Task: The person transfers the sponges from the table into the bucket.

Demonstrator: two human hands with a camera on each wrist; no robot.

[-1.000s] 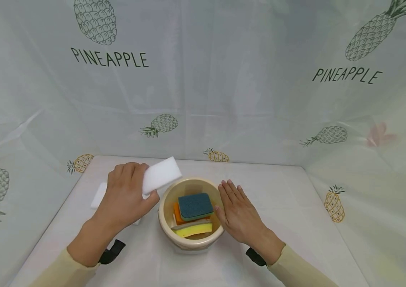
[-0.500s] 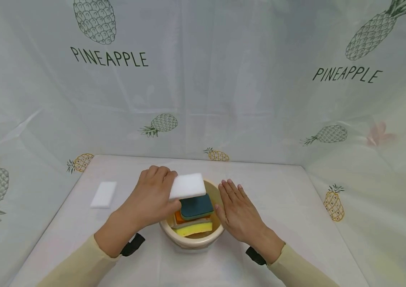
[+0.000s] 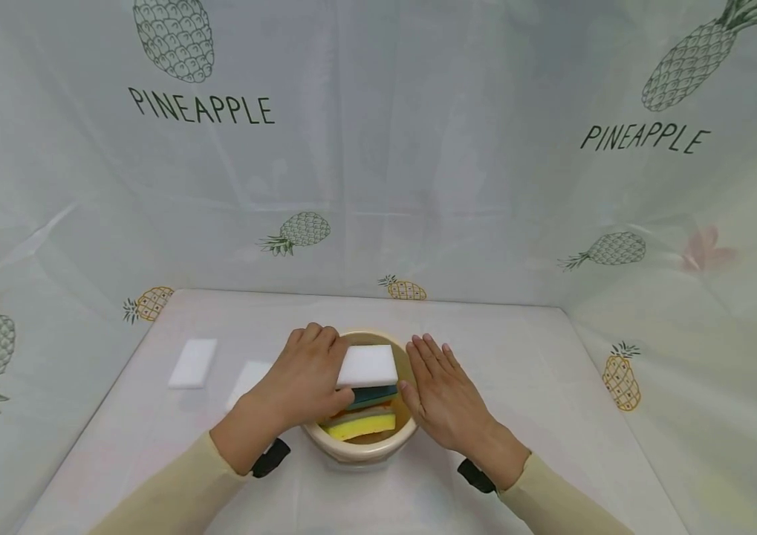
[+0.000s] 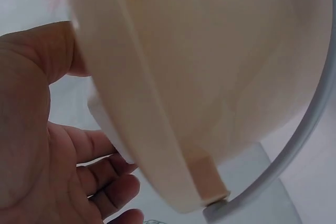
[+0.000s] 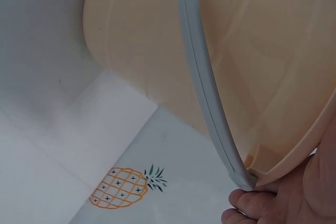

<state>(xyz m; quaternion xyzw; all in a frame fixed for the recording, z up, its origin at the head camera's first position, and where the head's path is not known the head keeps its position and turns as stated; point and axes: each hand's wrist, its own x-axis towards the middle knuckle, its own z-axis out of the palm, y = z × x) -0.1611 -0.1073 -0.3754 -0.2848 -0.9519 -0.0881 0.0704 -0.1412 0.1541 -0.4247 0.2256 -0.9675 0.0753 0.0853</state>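
Observation:
My left hand (image 3: 304, 379) pinches a white sponge block (image 3: 368, 364) over the mouth of a cream bucket (image 3: 359, 452). Below that block, inside the bucket, lie a dark green scouring sponge (image 3: 373, 396) and a yellow sponge (image 3: 361, 427); an orange edge shows between them. Straight-fingered, my right hand (image 3: 445, 394) rests along the bucket's right rim. In the left wrist view the bucket wall (image 4: 231, 51) hides most of the held block. The right wrist view has my fingertips (image 5: 254, 203) at the rim beside the grey bucket handle (image 5: 202, 72).
Two more white sponge blocks lie on the table left of the bucket: one farther out (image 3: 192, 363), the other partly behind my left forearm (image 3: 247, 379). A pineapple-printed sheet (image 3: 458, 186) rises behind the table.
My left hand has carried the white sponge block rightward and down, from left of the bucket to within its mouth. The right hand has stayed put at the rim.

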